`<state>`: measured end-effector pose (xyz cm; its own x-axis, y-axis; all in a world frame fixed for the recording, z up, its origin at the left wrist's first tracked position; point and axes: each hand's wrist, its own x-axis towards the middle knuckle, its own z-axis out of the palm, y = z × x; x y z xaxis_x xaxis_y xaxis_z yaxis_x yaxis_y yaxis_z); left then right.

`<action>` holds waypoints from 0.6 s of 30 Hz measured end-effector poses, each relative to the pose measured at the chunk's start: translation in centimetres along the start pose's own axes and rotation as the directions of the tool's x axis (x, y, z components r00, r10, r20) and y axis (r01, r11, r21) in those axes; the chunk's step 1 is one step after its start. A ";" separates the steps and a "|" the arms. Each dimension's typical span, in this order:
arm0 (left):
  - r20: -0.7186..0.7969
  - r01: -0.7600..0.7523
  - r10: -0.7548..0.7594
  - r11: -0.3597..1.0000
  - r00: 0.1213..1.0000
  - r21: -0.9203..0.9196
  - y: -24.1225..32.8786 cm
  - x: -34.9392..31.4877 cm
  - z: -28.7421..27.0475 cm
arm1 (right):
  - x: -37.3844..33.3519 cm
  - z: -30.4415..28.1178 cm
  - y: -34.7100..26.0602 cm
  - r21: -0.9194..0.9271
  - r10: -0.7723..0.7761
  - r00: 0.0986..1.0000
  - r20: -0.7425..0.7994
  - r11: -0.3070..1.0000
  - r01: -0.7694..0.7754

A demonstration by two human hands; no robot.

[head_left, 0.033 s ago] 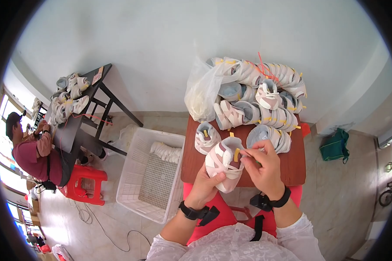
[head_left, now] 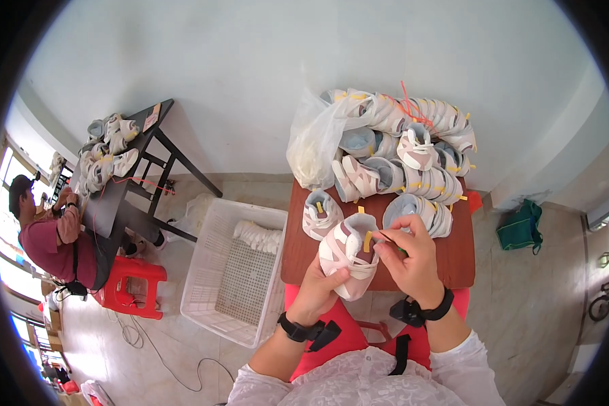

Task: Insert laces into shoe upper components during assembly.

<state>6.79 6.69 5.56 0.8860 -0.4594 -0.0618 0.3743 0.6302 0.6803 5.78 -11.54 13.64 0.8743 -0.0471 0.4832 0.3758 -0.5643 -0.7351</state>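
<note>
My left hand (head_left: 319,289) is closed round the lower side of a white and mauve shoe upper (head_left: 344,252), with the thumb across its front. The shoe is held tilted above the near edge of the table, and yellow tabs stand out from its collar. Close to the shoe's right side, my right hand (head_left: 413,262) pinches a thin dark tool (head_left: 387,237); a bit of green shows under the fingers. Most of that tool is hidden, and I cannot tell whether its tip touches the shoe. A laced shoe upper (head_left: 321,214) stands just behind on the left.
Rows of nested shoe uppers (head_left: 423,184) and a clear plastic bag (head_left: 318,139) cover the back of the brown table (head_left: 301,260). A white crate (head_left: 195,284) holding white pieces stands left. Farther left, a person (head_left: 57,240) works at a dark table (head_left: 115,196).
My right fingers have shifted very slightly, and the thin dark tool now shows at their tips. The left hand and the shoe upper stay in place.
</note>
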 end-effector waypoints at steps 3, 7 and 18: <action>0.004 0.027 -0.027 0.999 1.000 -0.040 0.2 0.0 0.3 | 0.5 0.0 1.2 -0.011 -0.095 0.992 0.084 0.995 0.096; 0.034 0.076 -0.075 0.996 0.997 -0.037 0.2 -0.2 0.3 | 0.7 -0.1 0.6 0.049 -0.041 0.988 0.151 0.998 0.034; 0.084 0.107 -0.104 0.994 0.991 -0.031 0.4 -0.2 0.7 | 0.9 -0.3 0.7 0.037 -0.064 0.972 0.228 0.998 0.057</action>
<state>6.55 6.60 6.42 0.8161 -0.5736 -0.0706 0.4752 0.5966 0.6467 6.74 -12.21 13.70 0.8955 0.1779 0.4081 0.4360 -0.5350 -0.7237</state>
